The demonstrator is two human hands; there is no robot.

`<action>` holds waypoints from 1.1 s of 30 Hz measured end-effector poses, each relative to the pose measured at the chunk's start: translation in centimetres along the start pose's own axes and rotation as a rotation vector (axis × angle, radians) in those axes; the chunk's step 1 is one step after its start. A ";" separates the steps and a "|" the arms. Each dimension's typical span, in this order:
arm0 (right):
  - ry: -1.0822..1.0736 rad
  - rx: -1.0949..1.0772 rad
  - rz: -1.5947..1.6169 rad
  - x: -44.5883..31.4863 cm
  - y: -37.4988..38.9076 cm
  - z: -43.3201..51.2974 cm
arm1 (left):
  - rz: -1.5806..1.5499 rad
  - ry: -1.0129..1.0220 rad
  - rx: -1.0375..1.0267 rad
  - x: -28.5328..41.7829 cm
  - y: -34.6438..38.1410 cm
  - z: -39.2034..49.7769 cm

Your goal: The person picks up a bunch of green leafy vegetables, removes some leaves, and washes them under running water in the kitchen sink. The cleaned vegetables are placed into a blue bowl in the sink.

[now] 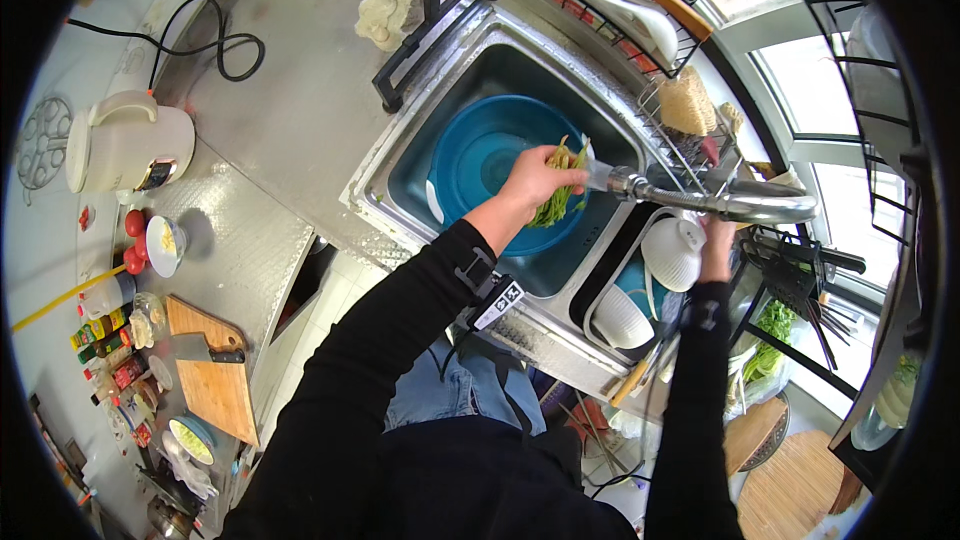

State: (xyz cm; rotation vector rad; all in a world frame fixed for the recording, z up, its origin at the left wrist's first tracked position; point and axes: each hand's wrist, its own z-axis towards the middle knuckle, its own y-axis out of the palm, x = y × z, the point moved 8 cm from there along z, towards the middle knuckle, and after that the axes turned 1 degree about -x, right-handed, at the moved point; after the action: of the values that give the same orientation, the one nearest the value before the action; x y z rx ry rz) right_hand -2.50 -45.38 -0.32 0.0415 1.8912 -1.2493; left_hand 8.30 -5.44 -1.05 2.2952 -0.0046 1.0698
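My left hand [534,178] is closed around a bunch of green leafy stems [555,202], just under the spout of a metal faucet [675,199]. Below the hand, a blue plastic basin [450,142] sits in the steel sink [420,116]; its inside looks wet. My right hand [716,244] reaches up behind the faucet's curved neck, beside the white ribbed bowls [671,253]. The neck hides its fingers, so whether it grips anything cannot be seen.
A wire dish rack [592,11] with utensils borders the sink's far side. Knives [825,255] stand in a holder at right, near bagged greens [772,341]. At left are a white electric kettle [131,141], tomatoes [135,244] and a cleaver [199,347] on a wooden cutting board [217,397].
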 end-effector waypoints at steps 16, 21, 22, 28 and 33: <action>0.001 -0.585 0.590 -17.0 15.2 -18.0 | 0.177 0.033 -0.033 -1.5 -1.0 -0.4; -0.005 -0.609 0.445 -15.6 14.8 -17.0 | 0.163 0.021 -0.029 -1.7 -1.3 -0.1; -0.056 -0.600 0.506 -15.9 14.6 -17.1 | 0.157 0.013 -0.022 -1.8 -1.3 -0.1; -0.093 -0.701 0.384 -15.8 14.8 -17.5 | 0.193 0.040 -0.024 -1.6 -1.2 -0.9; -0.019 -0.746 0.526 -15.7 15.5 -18.1 | 0.268 0.090 -0.064 -1.2 -0.8 -1.3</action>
State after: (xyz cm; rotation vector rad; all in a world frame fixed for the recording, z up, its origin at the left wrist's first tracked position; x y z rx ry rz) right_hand 3.24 -17.43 1.06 0.1194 2.0384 -0.1642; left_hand 6.78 -4.38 -1.72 2.2296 -0.3143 1.2871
